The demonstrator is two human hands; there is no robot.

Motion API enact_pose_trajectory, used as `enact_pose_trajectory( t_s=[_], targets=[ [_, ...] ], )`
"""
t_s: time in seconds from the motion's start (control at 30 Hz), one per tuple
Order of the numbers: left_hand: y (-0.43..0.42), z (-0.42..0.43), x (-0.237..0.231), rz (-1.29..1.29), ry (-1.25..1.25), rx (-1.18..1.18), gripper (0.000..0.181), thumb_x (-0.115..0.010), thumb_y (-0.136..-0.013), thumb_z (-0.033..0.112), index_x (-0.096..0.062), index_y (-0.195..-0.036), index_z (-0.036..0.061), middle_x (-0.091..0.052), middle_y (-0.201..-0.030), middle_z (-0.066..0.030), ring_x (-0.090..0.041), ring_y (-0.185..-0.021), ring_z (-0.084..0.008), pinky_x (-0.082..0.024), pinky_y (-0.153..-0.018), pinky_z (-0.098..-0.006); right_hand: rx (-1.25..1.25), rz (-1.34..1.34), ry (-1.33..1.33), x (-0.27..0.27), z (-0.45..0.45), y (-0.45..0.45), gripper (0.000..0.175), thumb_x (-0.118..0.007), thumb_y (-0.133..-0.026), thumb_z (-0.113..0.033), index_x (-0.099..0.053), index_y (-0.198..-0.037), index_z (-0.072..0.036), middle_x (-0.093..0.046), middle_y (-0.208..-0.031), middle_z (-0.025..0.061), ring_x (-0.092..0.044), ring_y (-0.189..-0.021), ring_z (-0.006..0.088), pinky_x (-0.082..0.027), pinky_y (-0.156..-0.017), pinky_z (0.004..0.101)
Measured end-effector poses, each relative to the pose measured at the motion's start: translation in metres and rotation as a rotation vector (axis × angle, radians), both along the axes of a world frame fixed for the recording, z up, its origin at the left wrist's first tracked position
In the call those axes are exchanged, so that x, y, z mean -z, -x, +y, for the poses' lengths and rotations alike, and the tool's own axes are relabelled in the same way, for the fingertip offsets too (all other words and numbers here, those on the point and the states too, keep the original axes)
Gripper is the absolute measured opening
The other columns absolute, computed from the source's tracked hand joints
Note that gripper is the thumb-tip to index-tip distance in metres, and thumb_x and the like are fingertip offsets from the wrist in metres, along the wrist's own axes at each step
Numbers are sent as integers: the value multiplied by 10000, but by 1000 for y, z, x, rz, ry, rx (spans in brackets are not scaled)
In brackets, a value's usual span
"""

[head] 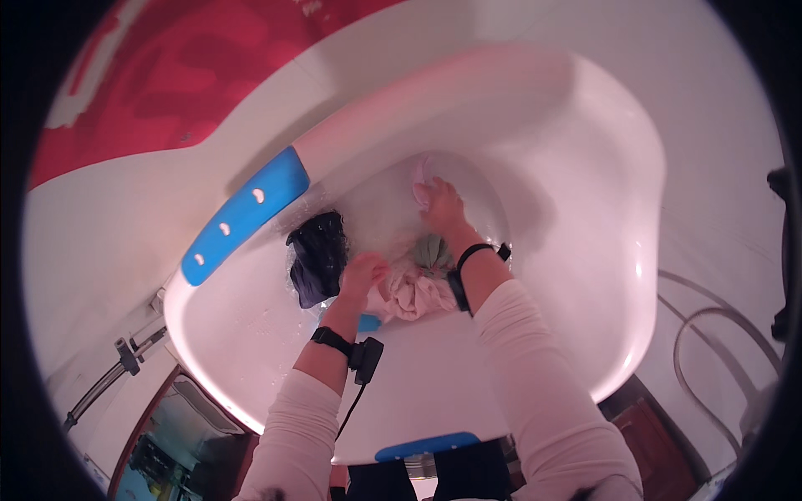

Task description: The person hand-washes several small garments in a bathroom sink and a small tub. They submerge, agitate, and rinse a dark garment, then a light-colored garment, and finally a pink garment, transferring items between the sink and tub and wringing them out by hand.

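A white bathtub [438, 382] holds shallow water and several wet cloths. Toward the far side of the water, my right hand [443, 203] has its fingers on a small pale pink cloth [422, 172]. My left hand [363, 273] hovers loosely curled between a dark garment [318, 257] and a bunched light pink cloth [416, 294], with nothing visible in its fingers. A grey-green cloth [432, 253] lies against the pink bundle, partly behind my right wrist. Under my left wrist shows a small blue object [368, 323], mostly hidden.
Blue pads [247, 216] with light spots cover part of the tub's far-left rim, and another blue pad [426, 446] is on the near rim. A shower hose [683, 332] loops outside at right. A cable [351, 410] hangs from the device on my left wrist.
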State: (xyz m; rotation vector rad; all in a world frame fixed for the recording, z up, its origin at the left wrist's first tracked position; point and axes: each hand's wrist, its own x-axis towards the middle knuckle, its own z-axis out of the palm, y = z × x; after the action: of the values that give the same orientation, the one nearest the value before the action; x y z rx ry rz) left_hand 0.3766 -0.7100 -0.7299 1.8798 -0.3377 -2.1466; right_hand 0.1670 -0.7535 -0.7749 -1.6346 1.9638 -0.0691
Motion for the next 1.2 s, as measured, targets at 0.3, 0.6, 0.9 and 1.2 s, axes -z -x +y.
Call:
enact_pose_trajectory(
  t_s=[0.3, 0.6, 0.9, 1.2],
  targets=[
    [3, -1, 64, -49, -59, -181, 256, -533, -840, 225, -550, -1021, 44, -595, -877, -69, -585, -818, -177, -476, -753, -269, 32, -60, -420, 56, 30, -20, 429, -560, -793, -251, -496, -1131, 6, -523, -1112, 205, -507, -1066, 318, -410, -900, 384],
    [10, -20, 75, 663, -181, -368, 328, -534, -865, 425, -586, -962, 116, -590, -860, -48, -553, -768, -164, -475, -694, -322, 272, -761, -197, -52, 60, -94, 317, -502, -871, -306, -555, -967, -8, -599, -840, 218, -594, -797, 359, -451, -688, 422],
    [13, -6, 76, 15, -206, -565, 233, -487, -912, 302, -602, -914, 99, -605, -859, -56, -568, -800, -168, -463, -711, -309, -62, -432, -236, -3, 3, -80, 400, -374, -888, -377, -604, -852, -52, -605, -794, 209, -580, -775, 392, -453, -676, 462],
    [-7, -9, 100, 29, -165, -319, 279, -572, -873, 269, -557, -1051, 55, -568, -1050, -58, -557, -953, -190, -442, -833, -304, -179, -287, -486, 83, 38, -64, 226, -443, -862, -195, -560, -1007, -66, -591, -985, 190, -568, -906, 375, -457, -797, 434]
  ],
)
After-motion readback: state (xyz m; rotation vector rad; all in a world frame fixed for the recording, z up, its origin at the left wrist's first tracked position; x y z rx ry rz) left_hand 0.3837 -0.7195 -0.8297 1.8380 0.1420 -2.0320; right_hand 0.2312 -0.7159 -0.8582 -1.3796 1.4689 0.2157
